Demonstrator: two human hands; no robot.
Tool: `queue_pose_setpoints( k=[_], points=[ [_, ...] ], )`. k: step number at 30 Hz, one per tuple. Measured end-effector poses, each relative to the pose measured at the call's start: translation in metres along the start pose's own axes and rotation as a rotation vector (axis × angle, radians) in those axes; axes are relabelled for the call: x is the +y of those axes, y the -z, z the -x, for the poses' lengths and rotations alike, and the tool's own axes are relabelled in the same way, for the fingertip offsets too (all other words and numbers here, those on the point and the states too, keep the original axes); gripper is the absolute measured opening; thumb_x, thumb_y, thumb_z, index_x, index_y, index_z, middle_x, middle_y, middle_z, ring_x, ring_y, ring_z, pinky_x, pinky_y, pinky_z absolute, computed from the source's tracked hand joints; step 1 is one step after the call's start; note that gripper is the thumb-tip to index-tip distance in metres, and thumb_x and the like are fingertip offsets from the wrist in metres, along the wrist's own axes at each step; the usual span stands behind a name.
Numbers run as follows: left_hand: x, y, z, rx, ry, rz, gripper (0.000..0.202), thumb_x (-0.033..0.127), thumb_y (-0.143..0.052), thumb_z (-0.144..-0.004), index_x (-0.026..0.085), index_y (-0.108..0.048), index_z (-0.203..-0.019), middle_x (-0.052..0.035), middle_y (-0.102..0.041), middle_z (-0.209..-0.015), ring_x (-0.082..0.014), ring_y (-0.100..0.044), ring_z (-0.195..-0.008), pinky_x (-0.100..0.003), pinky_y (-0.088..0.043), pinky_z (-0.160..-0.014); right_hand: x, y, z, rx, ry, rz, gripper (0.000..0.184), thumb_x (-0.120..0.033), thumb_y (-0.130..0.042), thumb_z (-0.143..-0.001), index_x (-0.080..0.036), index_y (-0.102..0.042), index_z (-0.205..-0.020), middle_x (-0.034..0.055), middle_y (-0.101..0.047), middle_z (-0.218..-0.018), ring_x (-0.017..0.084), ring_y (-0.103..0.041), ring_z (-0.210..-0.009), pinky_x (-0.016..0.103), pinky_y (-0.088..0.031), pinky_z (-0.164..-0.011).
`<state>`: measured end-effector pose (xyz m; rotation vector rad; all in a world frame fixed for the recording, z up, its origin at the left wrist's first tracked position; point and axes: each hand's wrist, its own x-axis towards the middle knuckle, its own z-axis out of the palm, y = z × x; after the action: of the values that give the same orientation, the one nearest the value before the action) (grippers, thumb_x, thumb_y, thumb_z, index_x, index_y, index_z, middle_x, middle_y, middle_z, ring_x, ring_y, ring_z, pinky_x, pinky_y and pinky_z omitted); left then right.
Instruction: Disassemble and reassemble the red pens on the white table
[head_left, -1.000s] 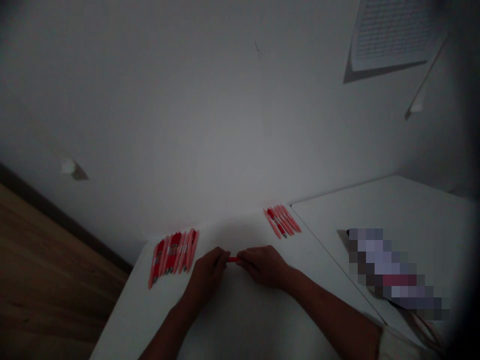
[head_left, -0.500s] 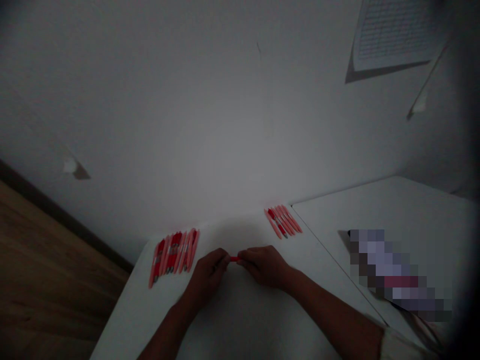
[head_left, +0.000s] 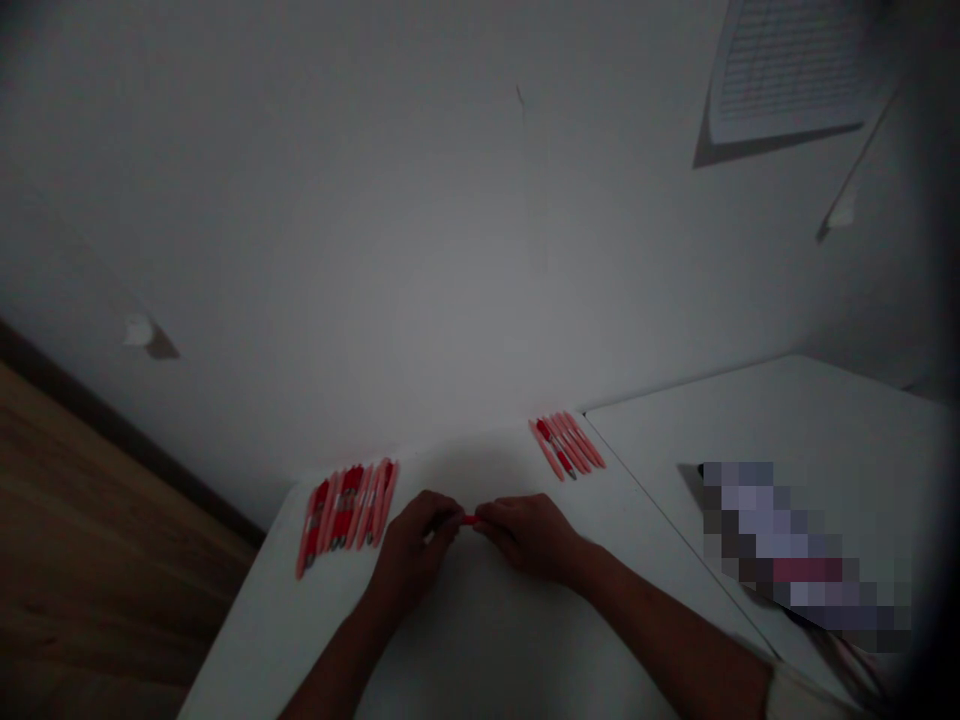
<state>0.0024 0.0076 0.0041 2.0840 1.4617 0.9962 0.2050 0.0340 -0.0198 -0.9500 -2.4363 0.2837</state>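
Observation:
Both my hands meet over the white table (head_left: pixel 480 640), gripping one red pen (head_left: pixel 469 519) between them. My left hand (head_left: pixel 417 540) pinches its left end with curled fingers. My right hand (head_left: pixel 526 533) is closed round its right end. Only a short red stretch of the pen shows between the fingers. A row of several red and pink pens (head_left: pixel 346 508) lies to the left of my left hand. A smaller row of several pink pens (head_left: pixel 566 444) lies beyond my right hand, near the table's back edge.
A second white table (head_left: pixel 787 410) adjoins on the right, bearing a blurred-out object (head_left: pixel 795 545). A white wall rises behind, with a printed sheet (head_left: pixel 787 70) pinned at the upper right. Wooden floor (head_left: pixel 90 540) lies to the left.
My hands have closed in a little on the pen, so less of it shows between them. The rows of pens have not moved.

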Motion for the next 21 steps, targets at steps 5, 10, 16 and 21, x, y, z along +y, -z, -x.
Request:
queue_pose_setpoints(
  k=[5, 10, 16, 21],
  points=[
    [-0.0005, 0.0034, -0.0019, -0.014, 0.006, 0.084, 0.009, 0.028, -0.057, -0.082, 0.022, -0.062, -0.086, -0.0012, -0.064, -0.083, -0.0143, -0.061, -0.074, -0.027, -0.05, -0.068, 0.0014, -0.0023, -0.0003, 0.035, -0.029, -0.021, 0.03, -0.037, -0.035, -0.099, -0.021, -0.061, -0.096, 0.0021, -0.068, -0.082, 0.014, -0.061, -0.073, 0.023, -0.034, -0.062],
    [-0.0045, 0.0042, -0.0016, -0.045, 0.06, 0.169, 0.013, 0.024, -0.055, -0.082, 0.022, -0.063, -0.092, -0.0003, -0.065, -0.079, -0.0144, -0.064, -0.073, -0.029, -0.052, -0.07, 0.0017, -0.0027, -0.0008, 0.038, -0.024, -0.016, 0.03, -0.037, -0.036, -0.098, -0.021, -0.061, -0.094, 0.0018, -0.068, -0.08, 0.013, -0.061, -0.07, 0.023, -0.033, -0.061],
    [-0.0059, 0.0031, -0.0005, -0.051, 0.043, 0.113, 0.017, 0.028, -0.052, -0.085, 0.022, -0.063, -0.097, -0.001, -0.061, -0.079, -0.0138, -0.06, -0.07, -0.028, -0.05, -0.066, 0.0016, -0.0015, 0.0001, 0.024, -0.015, -0.01, 0.028, -0.037, -0.037, -0.098, -0.022, -0.061, -0.099, 0.002, -0.069, -0.083, 0.014, -0.061, -0.071, 0.024, -0.033, -0.061],
    [-0.0014, 0.0037, -0.0003, -0.039, -0.037, 0.028, 0.018, 0.028, -0.049, -0.087, 0.022, -0.065, -0.093, -0.0025, -0.061, -0.081, -0.0152, -0.058, -0.074, -0.027, -0.047, -0.068, 0.0019, -0.0019, 0.001, 0.016, -0.001, 0.01, 0.028, -0.037, -0.037, -0.098, -0.022, -0.06, -0.099, 0.0018, -0.068, -0.083, 0.014, -0.061, -0.071, 0.024, -0.033, -0.061]
  ],
)
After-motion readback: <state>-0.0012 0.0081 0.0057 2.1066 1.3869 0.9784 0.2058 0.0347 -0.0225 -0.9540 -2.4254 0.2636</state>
